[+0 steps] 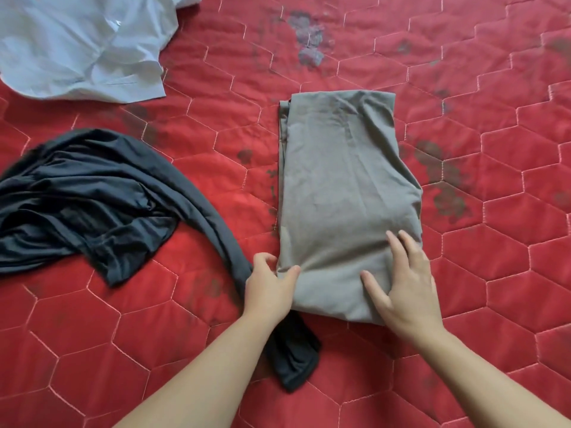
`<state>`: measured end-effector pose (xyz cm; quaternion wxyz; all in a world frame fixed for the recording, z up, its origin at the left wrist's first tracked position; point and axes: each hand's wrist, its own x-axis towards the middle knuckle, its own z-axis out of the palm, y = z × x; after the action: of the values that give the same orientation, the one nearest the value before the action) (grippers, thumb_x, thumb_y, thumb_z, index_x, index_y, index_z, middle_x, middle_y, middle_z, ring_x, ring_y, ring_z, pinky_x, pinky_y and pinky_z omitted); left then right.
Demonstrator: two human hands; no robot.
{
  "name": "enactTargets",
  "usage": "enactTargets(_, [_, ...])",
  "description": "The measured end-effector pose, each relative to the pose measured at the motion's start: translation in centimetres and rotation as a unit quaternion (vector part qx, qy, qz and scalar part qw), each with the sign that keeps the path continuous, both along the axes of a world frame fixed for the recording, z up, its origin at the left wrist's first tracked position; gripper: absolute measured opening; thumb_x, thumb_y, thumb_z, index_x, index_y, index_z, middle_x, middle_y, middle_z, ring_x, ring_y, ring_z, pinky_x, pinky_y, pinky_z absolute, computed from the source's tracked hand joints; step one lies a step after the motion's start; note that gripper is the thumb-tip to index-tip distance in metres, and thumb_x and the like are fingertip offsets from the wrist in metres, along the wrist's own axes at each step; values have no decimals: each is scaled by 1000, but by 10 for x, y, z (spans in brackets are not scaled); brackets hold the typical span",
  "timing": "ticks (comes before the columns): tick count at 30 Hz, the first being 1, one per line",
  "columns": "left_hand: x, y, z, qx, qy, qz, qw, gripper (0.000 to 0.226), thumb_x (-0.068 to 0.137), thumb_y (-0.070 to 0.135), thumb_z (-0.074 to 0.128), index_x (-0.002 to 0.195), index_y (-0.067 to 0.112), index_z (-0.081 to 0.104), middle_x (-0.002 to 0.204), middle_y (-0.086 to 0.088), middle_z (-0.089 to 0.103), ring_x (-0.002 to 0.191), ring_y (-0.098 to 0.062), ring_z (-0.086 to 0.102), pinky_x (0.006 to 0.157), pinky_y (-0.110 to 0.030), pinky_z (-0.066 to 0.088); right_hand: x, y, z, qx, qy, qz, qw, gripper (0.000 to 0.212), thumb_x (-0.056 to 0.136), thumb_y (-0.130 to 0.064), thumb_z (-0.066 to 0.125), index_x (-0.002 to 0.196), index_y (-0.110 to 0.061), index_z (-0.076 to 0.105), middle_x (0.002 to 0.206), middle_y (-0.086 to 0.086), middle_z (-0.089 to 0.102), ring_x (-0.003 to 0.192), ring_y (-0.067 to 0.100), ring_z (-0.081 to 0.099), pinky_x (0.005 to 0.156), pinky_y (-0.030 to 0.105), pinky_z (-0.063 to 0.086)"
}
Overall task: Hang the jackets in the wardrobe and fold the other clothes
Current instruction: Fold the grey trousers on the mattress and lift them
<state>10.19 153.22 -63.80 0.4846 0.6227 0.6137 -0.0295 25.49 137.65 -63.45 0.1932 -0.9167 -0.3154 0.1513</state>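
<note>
A grey garment [343, 180] lies folded into a long rectangle on the red quilted bed [494, 273]. My left hand [268, 288] pinches its near left corner between thumb and curled fingers. My right hand [404, 282] lies flat on the near right part of the grey garment, fingers straight and spread. A dark navy garment [92, 193] lies crumpled to the left, one long part of it trailing under my left wrist. A white shirt [80, 44] lies rumpled at the far left corner.
The red quilt has hexagon stitching and dark worn patches [309, 35] near the far middle and right of the grey garment. Bare quilt stretches to the right and along the near edge.
</note>
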Motion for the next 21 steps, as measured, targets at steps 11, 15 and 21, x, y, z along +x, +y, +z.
enactTargets(11, [2,18,14,-352,-67,39,933,36,75,21,78,107,6,73,101,-6,75,94,-24,71,96,-42,53,30,-19,11,97,516,-273,806,53,68,-38,81,112,-12,67,100,3,75,91,19,72,77,32,55])
enactTargets(15, [-3,23,41,-492,-127,69,858,26,64,25,74,86,14,81,98,-6,74,81,-21,72,75,-38,59,47,-30,41,62,680,-237,691,42,71,-26,75,107,-5,74,110,13,72,90,25,73,64,31,59])
enactTargets(21, [31,45,121,-453,-229,45,861,34,67,21,70,99,10,75,94,-7,73,75,-20,70,65,-30,58,85,-4,122,152,672,-190,699,37,73,-23,69,104,-5,74,105,13,73,82,23,73,60,30,58])
